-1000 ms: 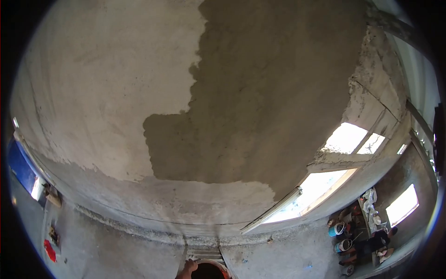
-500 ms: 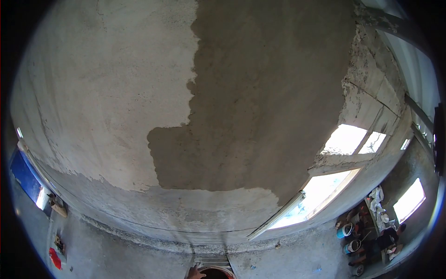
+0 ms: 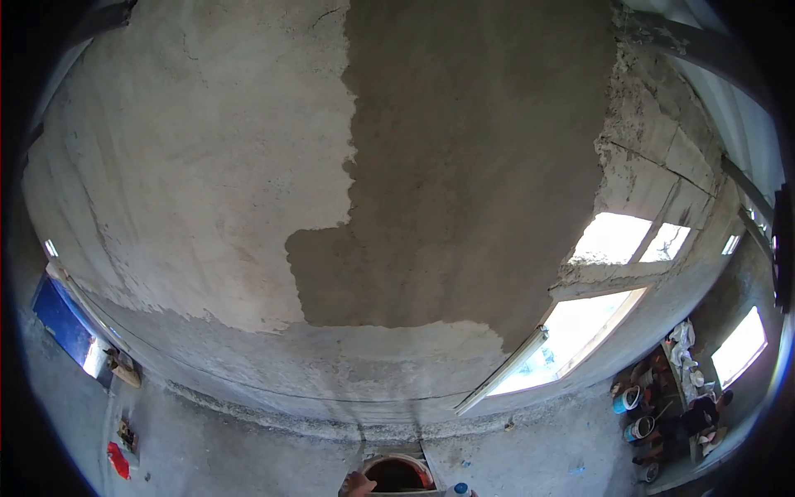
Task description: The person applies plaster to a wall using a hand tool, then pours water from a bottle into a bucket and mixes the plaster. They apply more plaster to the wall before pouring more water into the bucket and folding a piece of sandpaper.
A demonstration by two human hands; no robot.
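The left hand is resting on the bucket rim, grip unclear; the bucket is probably weighing plenty, so the rim looks the best hold.

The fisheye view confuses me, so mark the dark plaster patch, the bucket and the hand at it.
dark plaster patch (image 3: 464, 166), head view, middle of the darker area.
bucket (image 3: 397, 456), head view, far part of its pale rim.
hand (image 3: 358, 482), head view, middle of the hand, at the bucket's rim.

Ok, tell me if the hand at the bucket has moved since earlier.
No. The hand sits at the left rim of the bucket as before. Both drifted right in the picture together with the dark plaster patch, so the view shifted, not the hand.
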